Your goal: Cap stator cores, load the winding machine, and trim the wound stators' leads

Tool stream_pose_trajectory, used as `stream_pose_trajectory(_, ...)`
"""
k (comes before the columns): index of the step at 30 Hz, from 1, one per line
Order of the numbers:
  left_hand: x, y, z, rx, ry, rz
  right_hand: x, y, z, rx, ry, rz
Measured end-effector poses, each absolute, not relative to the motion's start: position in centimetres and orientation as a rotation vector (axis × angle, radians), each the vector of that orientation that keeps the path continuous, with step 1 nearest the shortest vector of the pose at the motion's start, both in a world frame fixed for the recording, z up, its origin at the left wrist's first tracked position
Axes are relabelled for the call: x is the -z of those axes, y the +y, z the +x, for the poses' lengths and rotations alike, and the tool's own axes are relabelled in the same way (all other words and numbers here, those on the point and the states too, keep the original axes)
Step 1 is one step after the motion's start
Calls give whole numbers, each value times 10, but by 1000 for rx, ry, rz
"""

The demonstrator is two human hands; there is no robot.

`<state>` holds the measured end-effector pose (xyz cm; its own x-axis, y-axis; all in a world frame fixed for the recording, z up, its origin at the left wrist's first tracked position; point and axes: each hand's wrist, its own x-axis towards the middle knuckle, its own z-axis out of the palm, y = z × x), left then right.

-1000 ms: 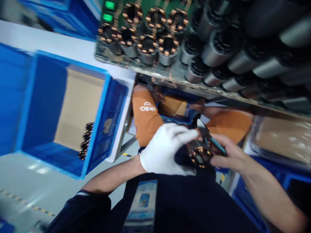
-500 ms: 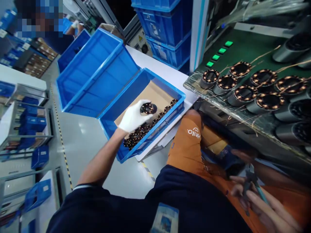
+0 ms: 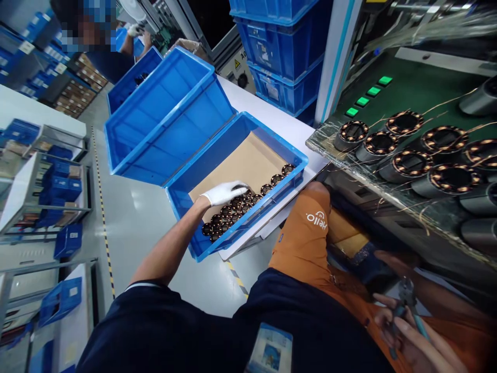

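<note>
My left hand (image 3: 226,194), in a white glove, reaches into an open blue crate (image 3: 176,204). Its fingers curl over a motor stator (image 3: 246,197) at the inner edge of the packed rows, partly hiding it. Several more stators (image 3: 221,220) with copper windings stand along the crate's near side, on brown cardboard (image 3: 229,163). Low on the right, my bare right hand (image 3: 417,331) is closed around wire cutters (image 3: 407,292) with teal on the handles, jaws pointing up.
On the right, a green machine bed (image 3: 419,83) carries several large stators (image 3: 406,163) with loose wire ends over its edge. Stacked blue crates (image 3: 285,52) stand behind the white table (image 3: 243,96). A co-worker (image 3: 104,62) is at the far left back.
My left hand has lowered the stator from above the crate down among the others. The right hand still holds the wire cutters. The whole view has shifted slightly.
</note>
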<state>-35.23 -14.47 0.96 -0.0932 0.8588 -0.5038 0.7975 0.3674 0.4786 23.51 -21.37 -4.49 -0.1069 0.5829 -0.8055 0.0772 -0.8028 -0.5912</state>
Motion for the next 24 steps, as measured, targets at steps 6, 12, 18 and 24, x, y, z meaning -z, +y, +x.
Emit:
stream_pose_trajectory(6,-30,-131,-325,-54,1941,1575,39,-226,228,-2033,-613,-1809)
stream_pose_trajectory(12,-52,-50,-224,-750,1676,2096,30,-233,219,-1996,-783,-1661)
stream_pose_trajectory(18,-14,47,-165,-1029,1489,2137,25,-250,226,-1978,-882,-1575)
stream_pose_trajectory(24,-8,46,-158,-1361,1528,1863,37,-272,240,-1812,-937,-1626)
